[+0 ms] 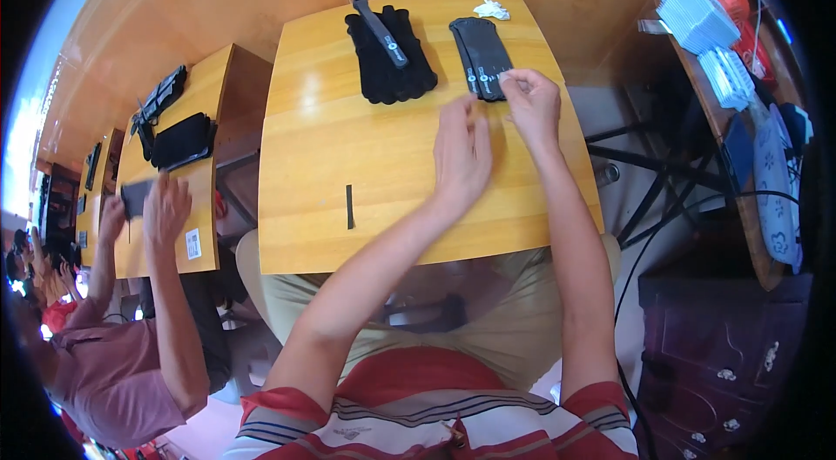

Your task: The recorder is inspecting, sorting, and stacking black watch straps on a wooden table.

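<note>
My right hand (pixel 533 107) is at the near right corner of a stack of dark grey straps (pixel 483 50) with small white print. Its thumb and forefinger are pinched together; a tiny pale spot shows at the tips, too small to name. Just below and left of that stack is my left hand (pixel 463 155), slightly blurred, with fingers stretched out and nothing visible in them. To the left lies a pile of black fabric pieces (pixel 374 68) with wavy edges, a single grey strap (pixel 383 33) resting slantwise on top. A thin black strip (pixel 350 207) lies alone at the table's near left.
Crumpled white tissue (pixel 492 9) sits at the far edge of the wooden table (pixel 305 138). At left, a co-worker's hands (pixel 165 207) hold a dark piece over another table. A side table (pixel 710 111) on the right bears white stacked items and a red bag.
</note>
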A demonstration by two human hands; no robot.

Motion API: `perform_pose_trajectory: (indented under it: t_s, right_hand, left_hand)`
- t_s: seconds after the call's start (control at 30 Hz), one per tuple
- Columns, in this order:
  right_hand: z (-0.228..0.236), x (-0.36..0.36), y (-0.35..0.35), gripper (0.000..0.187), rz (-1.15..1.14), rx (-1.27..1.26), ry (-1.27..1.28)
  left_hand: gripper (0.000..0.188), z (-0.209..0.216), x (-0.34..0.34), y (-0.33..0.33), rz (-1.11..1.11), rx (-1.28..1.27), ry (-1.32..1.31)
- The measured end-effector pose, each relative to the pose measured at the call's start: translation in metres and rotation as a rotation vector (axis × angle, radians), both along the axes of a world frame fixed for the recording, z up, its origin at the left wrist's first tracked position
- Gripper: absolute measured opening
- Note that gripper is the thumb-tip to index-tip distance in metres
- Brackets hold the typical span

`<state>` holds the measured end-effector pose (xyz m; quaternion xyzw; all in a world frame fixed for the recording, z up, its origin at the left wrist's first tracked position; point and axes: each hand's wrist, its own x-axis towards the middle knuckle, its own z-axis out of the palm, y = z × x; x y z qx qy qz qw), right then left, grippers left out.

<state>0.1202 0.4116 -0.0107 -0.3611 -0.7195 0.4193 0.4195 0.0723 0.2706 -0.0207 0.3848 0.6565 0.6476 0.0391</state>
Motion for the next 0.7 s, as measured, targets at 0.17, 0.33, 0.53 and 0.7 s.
perform_pose_trajectory:
  t_s: [0.17,0.33,0.53,0.7]
  right_hand:
    - [0.027,-0.049,-0.036,0.026,0.214,0.175,-0.213]
    - [0.054,-0.102,-0.064,0.032,0.213,0.317,-0.456]
    - [0.061,-0.146,-0.065,0.042,0.154,0.363,-0.827]
    - [0.062,-0.161,-0.036,0.02,0.264,-0.045,-0.382]
  left_hand:
    - [0.03,0.008,0.046,-0.132,-0.199,-0.097,0.107]
    - [0.032,-0.02,0.065,-0.213,-0.278,-0.19,0.073]
    - [0.031,-0.027,0.055,-0.236,-0.228,-0.195,-0.134]
    - [0.026,-0.038,0.046,-0.249,-0.193,-0.18,-0.287]
